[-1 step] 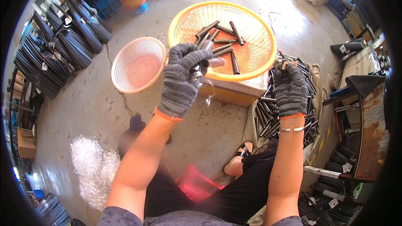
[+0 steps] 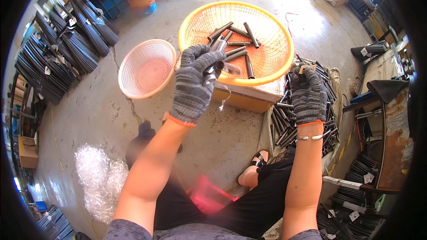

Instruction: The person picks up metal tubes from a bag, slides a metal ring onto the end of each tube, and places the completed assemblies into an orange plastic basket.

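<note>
My left hand (image 2: pixel 193 84), in a grey striped knit glove, is closed on several short metal tubes (image 2: pixel 229 67) at the near left rim of a yellow-orange mesh basket (image 2: pixel 288 40). A thin clear plastic strip (image 2: pixel 227 98) dangles below them. Inside the basket lie several dark tubes (image 2: pixel 249 66). My right hand (image 2: pixel 309 95), gloved alike, pinches a small flat tan piece (image 2: pixel 306 68) whose kind I cannot make out. It is over a heap of dark tubes (image 2: pixel 284 124) on a sack, to the basket's right.
The yellow basket stands on a cardboard box (image 2: pixel 244 100). A smaller pink basket (image 2: pixel 133 64) sits left of it on the concrete floor. Crumpled clear plastic (image 2: pixel 98 178) lies at lower left. Bundles of long dark rods (image 2: pixel 66 40) lean at far left; a rusty-topped bench (image 2: pixel 393 129) stands at right.
My left hand has shifted slightly and the tubes in it have turned a little. The plastic strip has swung and hangs longer. My right hand looks still.
</note>
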A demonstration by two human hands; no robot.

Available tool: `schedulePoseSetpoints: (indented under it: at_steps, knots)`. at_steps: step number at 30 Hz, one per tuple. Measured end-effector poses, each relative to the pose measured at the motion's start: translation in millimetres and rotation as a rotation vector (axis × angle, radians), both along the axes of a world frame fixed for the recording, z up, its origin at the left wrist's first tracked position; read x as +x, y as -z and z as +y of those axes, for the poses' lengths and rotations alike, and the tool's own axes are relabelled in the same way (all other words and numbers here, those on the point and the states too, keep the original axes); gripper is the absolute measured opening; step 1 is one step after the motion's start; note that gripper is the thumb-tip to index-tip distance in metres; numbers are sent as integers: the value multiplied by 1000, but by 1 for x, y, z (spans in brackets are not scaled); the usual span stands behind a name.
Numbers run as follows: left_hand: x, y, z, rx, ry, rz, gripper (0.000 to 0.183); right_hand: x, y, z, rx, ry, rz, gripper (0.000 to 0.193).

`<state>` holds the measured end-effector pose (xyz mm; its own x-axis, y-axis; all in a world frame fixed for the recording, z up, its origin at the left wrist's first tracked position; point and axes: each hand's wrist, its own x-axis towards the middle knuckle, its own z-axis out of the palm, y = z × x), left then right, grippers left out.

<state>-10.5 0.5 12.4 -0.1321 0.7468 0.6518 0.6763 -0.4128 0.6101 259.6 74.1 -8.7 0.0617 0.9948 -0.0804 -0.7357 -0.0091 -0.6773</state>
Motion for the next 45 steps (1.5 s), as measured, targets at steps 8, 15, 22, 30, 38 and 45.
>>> schedulePoseSetpoints:
  at_steps: [8,15,22,30,38,45]
  knots:
    - [6,27,-1,-482,123,-173,66,6,-5,-5,-40,-1,2,9]
    - [0,22,-6,-443,126,-130,61,-5,-10,-8,-28,-15,-37,8]
    - [-4,26,-10,-354,127,13,57,5,-8,-1,67,3,-35,6]
    - [3,19,-14,-416,199,52,56,0,-31,8,50,250,-69,3]
    - [-6,10,-20,-433,198,-3,57,69,55,4,32,-23,-295,13]
    - [-17,11,-33,-544,291,-57,61,186,376,-81,-392,73,-1095,6]
